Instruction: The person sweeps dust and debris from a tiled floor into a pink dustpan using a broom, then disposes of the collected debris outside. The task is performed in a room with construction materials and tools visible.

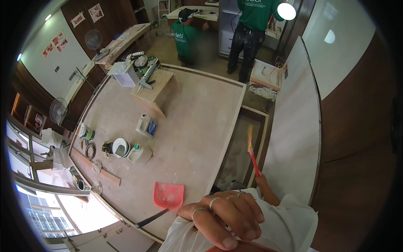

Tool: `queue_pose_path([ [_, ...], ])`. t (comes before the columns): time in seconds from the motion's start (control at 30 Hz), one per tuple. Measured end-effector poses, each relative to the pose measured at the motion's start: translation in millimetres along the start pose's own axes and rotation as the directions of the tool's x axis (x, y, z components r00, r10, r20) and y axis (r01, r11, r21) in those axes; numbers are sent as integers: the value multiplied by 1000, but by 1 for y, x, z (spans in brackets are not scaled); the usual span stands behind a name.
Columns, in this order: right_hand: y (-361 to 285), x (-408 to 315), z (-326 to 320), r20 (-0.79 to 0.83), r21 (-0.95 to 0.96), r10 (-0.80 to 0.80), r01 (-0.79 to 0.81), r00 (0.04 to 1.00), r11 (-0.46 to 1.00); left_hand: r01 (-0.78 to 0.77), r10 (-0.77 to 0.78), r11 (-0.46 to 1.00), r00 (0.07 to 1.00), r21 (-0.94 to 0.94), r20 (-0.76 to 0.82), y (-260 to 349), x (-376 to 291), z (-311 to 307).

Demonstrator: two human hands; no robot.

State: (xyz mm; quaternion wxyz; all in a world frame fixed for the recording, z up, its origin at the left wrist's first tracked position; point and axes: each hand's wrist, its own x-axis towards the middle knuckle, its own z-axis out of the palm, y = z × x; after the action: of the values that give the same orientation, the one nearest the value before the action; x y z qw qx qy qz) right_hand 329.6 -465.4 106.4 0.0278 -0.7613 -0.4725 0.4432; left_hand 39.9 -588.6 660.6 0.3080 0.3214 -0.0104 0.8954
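My right hand (260, 181) grips the red handle of a small broom (252, 157). Its yellowish bristles point away from me, over a narrow framed recess (239, 145) beside a large raised board surface (195, 135). Close to the camera, my left hand (226, 214), with rings on its fingers, is curled in front of my white shirt (283, 217). Whatever its palm may hold is hidden. To the left of that hand, a dusty pink dustpan (168, 192) with a black handle lies on the board.
White jugs (147, 126), a bucket (121, 146) and a wooden strip (104, 171) lie on the board. A caulking gun (148, 77) rests on a low wooden stand (157, 83). A pale panel (292, 126) rises on my right. Two people in green shirts (182, 37) work beyond.
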Motion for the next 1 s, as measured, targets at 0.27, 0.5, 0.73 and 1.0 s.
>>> queue_pose_path([
  [0.27,51,35,2,19,45,-282,281,959,959,-65,106,993,870,-102,481,-9,11,-6],
  [0.5,18,28,7,28,54,-258,256,966,965,-5,54,995,853,-95,519,5,30,-18],
  [0.73,-6,44,13,11,7,-331,331,944,944,17,24,996,886,-86,463,13,32,-10],
  [1.0,24,83,33,-99,-21,-409,409,907,912,101,-56,988,939,-115,338,-14,40,4],
])
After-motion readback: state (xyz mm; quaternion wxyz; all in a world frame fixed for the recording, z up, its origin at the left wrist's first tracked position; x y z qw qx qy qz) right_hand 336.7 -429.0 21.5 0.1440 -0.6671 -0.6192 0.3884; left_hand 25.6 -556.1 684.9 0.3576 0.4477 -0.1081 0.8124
